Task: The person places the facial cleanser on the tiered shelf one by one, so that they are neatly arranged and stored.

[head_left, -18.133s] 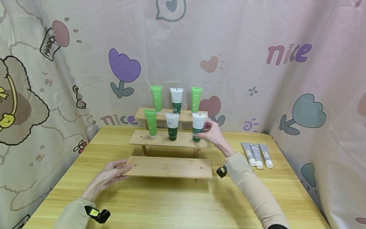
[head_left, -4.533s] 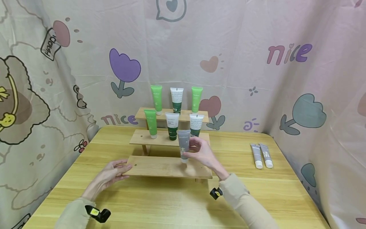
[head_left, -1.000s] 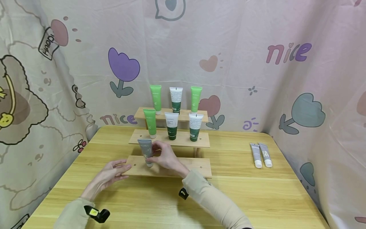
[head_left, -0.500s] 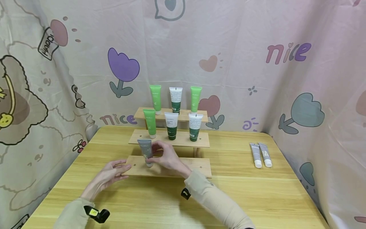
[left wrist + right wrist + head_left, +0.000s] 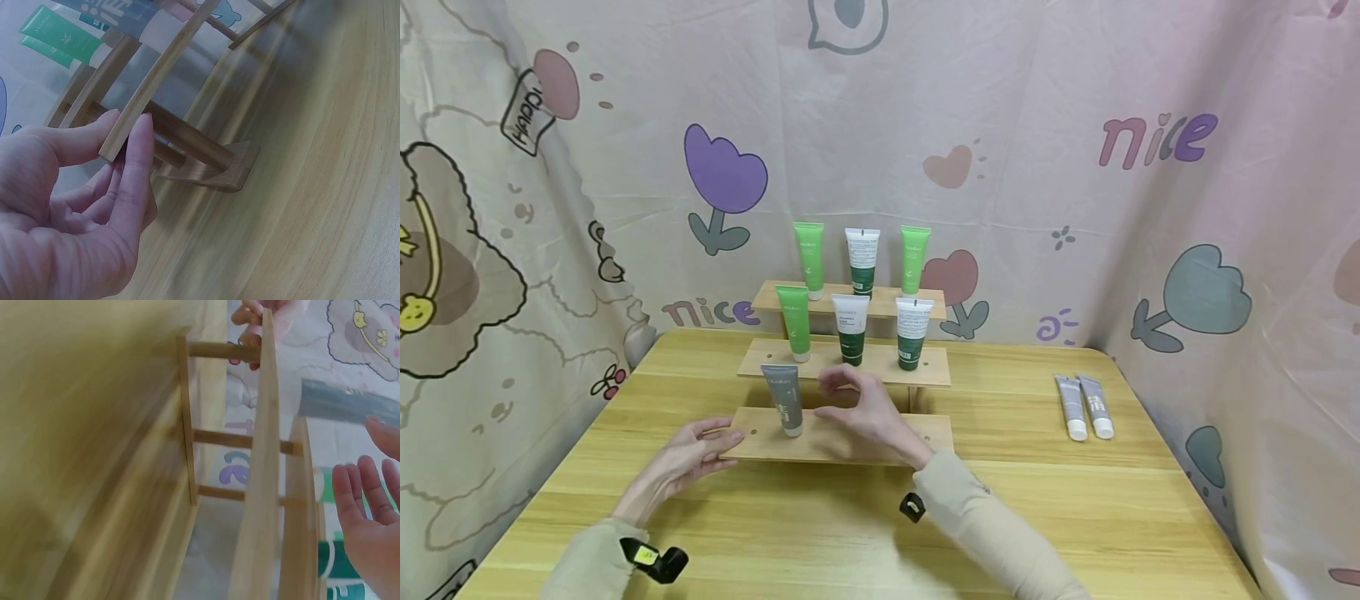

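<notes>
A grey squeeze tube (image 5: 785, 402) stands upright on its white cap at the left of the lowest shelf (image 5: 857, 450) of a three-tier wooden stand. My right hand (image 5: 872, 408) is just right of it, thumb and fingers spread apart with nothing between them; the right wrist view shows a gap between this hand (image 5: 375, 531) and the tube (image 5: 337, 403). My left hand (image 5: 688, 458) pinches the left end of the lowest shelf, its thumb on top and fingers underneath, as the left wrist view shows.
On the middle shelf (image 5: 880, 372) stand a green tube (image 5: 795, 325) and two white-and-dark-green tubes (image 5: 851, 329). The top shelf (image 5: 771, 298) bears two green tubes and one white-and-dark-green tube (image 5: 862, 260). Two grey tubes (image 5: 1071, 407) lie on the table (image 5: 1000, 517) at right. A patterned curtain (image 5: 1000, 83) hangs behind.
A grey tube has come from the table at right to the lowest shelf. Within the last half second my right hand has let go of it and drawn right. The left hand stays put.
</notes>
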The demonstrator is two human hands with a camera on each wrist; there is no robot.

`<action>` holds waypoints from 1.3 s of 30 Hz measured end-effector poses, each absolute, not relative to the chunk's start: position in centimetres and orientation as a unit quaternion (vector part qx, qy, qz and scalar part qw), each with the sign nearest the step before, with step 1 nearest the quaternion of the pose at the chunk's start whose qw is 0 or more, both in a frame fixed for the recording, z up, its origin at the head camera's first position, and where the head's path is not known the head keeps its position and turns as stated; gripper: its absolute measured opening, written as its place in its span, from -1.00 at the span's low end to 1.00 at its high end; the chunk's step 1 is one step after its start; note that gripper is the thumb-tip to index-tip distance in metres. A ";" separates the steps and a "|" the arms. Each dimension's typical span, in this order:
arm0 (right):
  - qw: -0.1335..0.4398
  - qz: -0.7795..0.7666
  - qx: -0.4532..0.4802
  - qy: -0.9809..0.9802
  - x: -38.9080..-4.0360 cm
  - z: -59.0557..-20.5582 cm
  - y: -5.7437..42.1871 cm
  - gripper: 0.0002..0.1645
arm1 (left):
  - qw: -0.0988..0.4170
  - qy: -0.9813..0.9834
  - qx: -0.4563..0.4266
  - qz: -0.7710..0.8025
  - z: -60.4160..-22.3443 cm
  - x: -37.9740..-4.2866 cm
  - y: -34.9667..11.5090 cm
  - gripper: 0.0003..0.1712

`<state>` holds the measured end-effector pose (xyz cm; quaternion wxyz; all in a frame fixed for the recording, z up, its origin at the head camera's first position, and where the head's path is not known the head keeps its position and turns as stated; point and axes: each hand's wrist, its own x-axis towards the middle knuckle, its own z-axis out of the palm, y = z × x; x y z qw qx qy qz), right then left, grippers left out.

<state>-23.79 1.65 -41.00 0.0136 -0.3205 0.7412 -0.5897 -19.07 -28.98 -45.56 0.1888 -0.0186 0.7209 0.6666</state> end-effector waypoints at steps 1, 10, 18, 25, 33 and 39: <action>0.010 -0.592 -0.322 0.739 -23.8 -41.0 2.0 -0.52 | 0.189 0.721 -0.017 0.666 -45.6 -19.1 -29.0 -0.02; -0.043 -0.600 -0.327 0.729 -24.2 -40.6 5.6 -0.55 | 0.188 0.721 -0.017 0.667 -45.5 -19.1 -28.9 -0.02; -0.071 -0.603 -0.301 0.735 -24.4 -40.5 10.4 -0.58 | 0.187 0.722 -0.014 0.666 -45.5 -19.1 -28.9 -0.03; -0.133 -0.597 -0.288 0.736 -25.1 -41.4 15.3 -0.64 | 0.185 0.724 -0.019 0.664 -45.5 -19.1 -28.9 -0.03; -0.177 -0.563 -0.226 0.775 -26.1 -43.5 21.1 -0.65 | 0.188 0.727 -0.017 0.660 -45.5 -19.0 -29.0 -0.03; -0.187 -0.545 -0.175 0.798 -26.2 -44.9 24.8 -0.66 | 0.186 0.728 -0.015 0.659 -45.6 -19.0 -29.0 -0.03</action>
